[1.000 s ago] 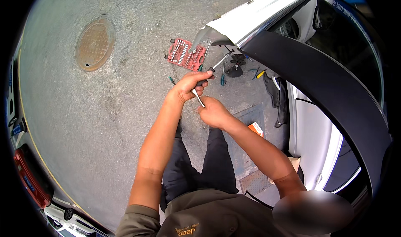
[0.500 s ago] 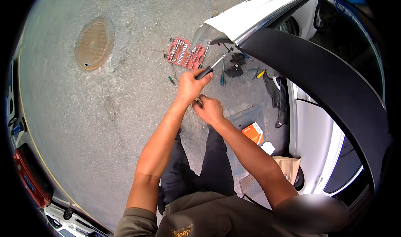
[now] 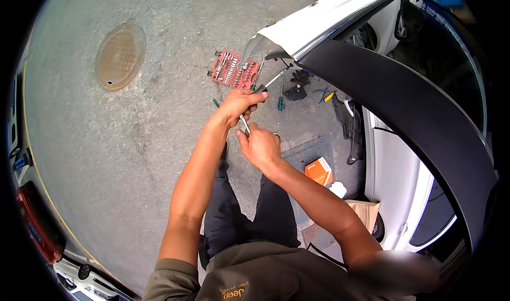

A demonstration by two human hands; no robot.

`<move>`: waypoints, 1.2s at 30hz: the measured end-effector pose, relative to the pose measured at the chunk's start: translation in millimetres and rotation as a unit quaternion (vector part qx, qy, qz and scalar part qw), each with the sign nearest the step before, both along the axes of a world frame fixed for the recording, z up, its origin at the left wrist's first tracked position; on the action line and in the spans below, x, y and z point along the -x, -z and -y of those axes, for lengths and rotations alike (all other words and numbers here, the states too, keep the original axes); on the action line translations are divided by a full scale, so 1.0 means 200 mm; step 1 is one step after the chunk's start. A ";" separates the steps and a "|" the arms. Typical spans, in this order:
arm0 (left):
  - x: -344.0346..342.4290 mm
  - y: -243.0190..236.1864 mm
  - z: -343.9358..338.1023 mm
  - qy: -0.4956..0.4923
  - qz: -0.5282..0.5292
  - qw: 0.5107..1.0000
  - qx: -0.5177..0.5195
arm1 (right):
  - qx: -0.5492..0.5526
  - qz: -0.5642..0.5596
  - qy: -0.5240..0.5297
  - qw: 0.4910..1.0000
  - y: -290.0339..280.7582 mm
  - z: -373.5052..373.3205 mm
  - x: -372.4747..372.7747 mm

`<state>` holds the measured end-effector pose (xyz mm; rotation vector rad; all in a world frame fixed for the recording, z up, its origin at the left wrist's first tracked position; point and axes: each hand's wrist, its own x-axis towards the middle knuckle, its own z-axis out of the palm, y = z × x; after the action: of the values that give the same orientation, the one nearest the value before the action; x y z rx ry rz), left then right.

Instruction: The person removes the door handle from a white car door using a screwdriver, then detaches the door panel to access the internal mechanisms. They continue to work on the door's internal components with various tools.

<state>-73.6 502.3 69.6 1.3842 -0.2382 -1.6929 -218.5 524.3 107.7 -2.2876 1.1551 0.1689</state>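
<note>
My left hand (image 3: 237,105) is closed round the black handle of a tool with a slim metal shaft (image 3: 275,78). That shaft points up and to the right, and its dark tip lies by the edge of a white car panel (image 3: 303,22); contact cannot be told. Below, my right hand (image 3: 261,148) is closed on a thin metal rod (image 3: 244,123), which shows in the gap between my hands. The rod's lower end is hidden in my right fist; whether it belongs to the left-hand tool cannot be told.
On the ground ahead lie an open red socket set (image 3: 234,70), a teal-handled screwdriver (image 3: 280,100), black gloves (image 3: 297,88) and yellow-handled pliers (image 3: 329,96). An orange-and-white box (image 3: 319,171) sits by my right forearm. A long dark curved panel (image 3: 404,83) of the car fills the right side.
My right hand has drawn slightly down and away from the left, baring more of the metal rod. My left hand has shifted a little left, the black-handled tool with it.
</note>
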 end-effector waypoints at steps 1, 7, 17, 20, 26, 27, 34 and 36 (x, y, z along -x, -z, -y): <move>0.00 0.03 0.00 -0.007 0.011 1.000 0.004 | 0.005 0.020 -0.001 1.000 0.02 0.00 0.00; 0.03 0.01 -0.02 -0.024 0.102 0.994 0.007 | 0.039 0.113 -0.005 0.993 0.12 0.00 0.06; 0.07 0.01 0.01 -0.018 0.187 0.982 0.032 | -0.031 0.108 0.006 0.994 0.17 0.07 0.10; -0.05 0.02 0.00 0.004 -0.027 1.000 0.010 | -0.156 0.065 0.012 0.986 -0.12 0.07 -0.03; -0.05 0.05 0.03 0.003 -0.193 0.981 -0.028 | -0.178 -0.162 -0.107 0.965 -0.40 0.17 -0.19; -0.04 0.04 0.02 0.001 -0.121 0.992 -0.023 | -0.173 -0.192 -0.108 0.960 -0.35 0.16 -0.16; 0.04 0.01 0.00 -0.050 0.057 0.997 0.001 | -0.030 -0.064 0.002 0.998 -0.09 0.04 -0.09; 0.04 0.02 -0.01 -0.051 0.071 0.996 0.020 | -0.011 -0.041 -0.014 0.999 -0.08 0.04 -0.08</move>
<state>-81.7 504.6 65.7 1.4637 -0.2765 -1.5005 -202.3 517.0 123.2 -2.2968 1.1558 0.2885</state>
